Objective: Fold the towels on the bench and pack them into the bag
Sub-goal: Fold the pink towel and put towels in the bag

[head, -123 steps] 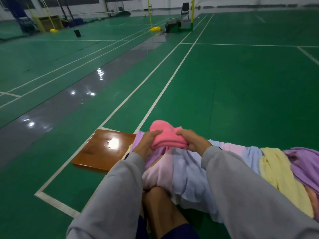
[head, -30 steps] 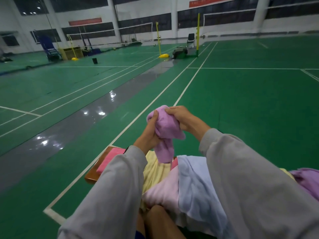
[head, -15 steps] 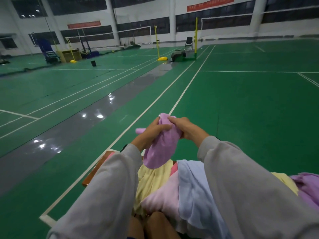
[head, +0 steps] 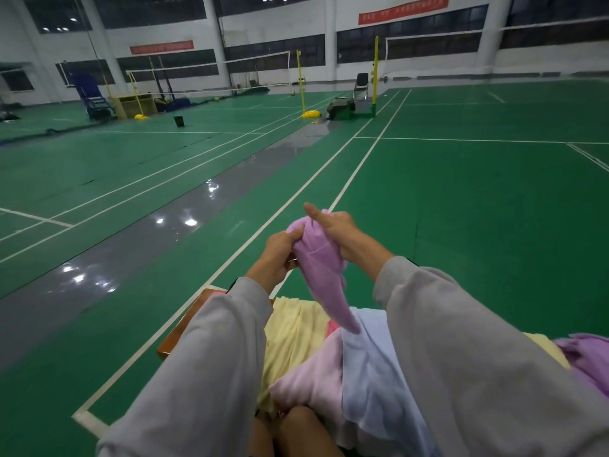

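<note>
I hold a bunched purple towel [head: 321, 268] up in front of me, its tail hanging down to the pile. My left hand [head: 280, 255] pinches its upper left edge. My right hand [head: 342, 234] grips its top from the right, thumb sticking up. Below lie a yellow towel [head: 293, 338], a pale pink towel [head: 313, 377] and a light blue towel [head: 375, 367] draped over the wooden bench [head: 184, 328]. Another purple towel [head: 586, 357] lies at the far right. A folded pink towel's edge [head: 219, 293] shows behind my left sleeve. No bag is in view.
The bench stands on a green sports court with white lines [head: 296, 199]. My bare knees [head: 296, 433] show at the bottom edge. Net posts [head: 375, 77], a chair [head: 361, 84] and a dark bag-like object [head: 341, 108] stand far off across the floor.
The folded pink towel was set down at the bench's left end and a purple towel picked up. Over the last second both hands shifted their hold on it; my right thumb now points up.
</note>
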A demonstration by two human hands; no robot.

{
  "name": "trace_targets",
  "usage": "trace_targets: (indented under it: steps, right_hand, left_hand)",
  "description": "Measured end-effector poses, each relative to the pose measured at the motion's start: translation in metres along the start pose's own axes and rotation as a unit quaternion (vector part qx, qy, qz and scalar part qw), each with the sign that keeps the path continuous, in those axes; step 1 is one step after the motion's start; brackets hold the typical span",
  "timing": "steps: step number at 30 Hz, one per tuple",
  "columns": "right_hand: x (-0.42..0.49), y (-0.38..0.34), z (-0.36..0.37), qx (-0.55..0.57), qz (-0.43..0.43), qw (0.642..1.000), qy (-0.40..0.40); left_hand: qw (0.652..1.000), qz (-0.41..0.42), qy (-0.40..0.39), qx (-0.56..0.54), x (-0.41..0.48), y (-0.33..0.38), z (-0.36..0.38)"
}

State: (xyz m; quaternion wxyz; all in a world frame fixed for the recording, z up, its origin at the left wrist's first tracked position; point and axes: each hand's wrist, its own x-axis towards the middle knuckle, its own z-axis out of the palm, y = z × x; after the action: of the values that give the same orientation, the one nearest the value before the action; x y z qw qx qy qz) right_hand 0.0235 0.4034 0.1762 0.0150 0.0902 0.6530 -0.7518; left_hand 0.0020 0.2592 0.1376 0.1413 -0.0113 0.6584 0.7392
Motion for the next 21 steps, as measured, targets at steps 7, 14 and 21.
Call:
trace_targets:
  steps: [7, 14, 21]
  right_hand:
    - [0.017, -0.008, -0.036, 0.043, -0.019, 0.983, 0.176]
    - [0.012, -0.011, -0.035, 0.122, 0.047, 0.99, 0.062]
    - [0.004, -0.033, 0.003, 0.191, 0.013, 0.981, -0.043]
  left_hand:
    - [0.99, 0.037, 0.116, -0.077, 0.007, 0.002, -0.024]
    - [0.99, -0.109, -0.051, 0.075, -0.005, -0.001, -0.025]
    - [0.981, -0.042, -0.178, -0.058, -0.01, -0.009, 0.021]
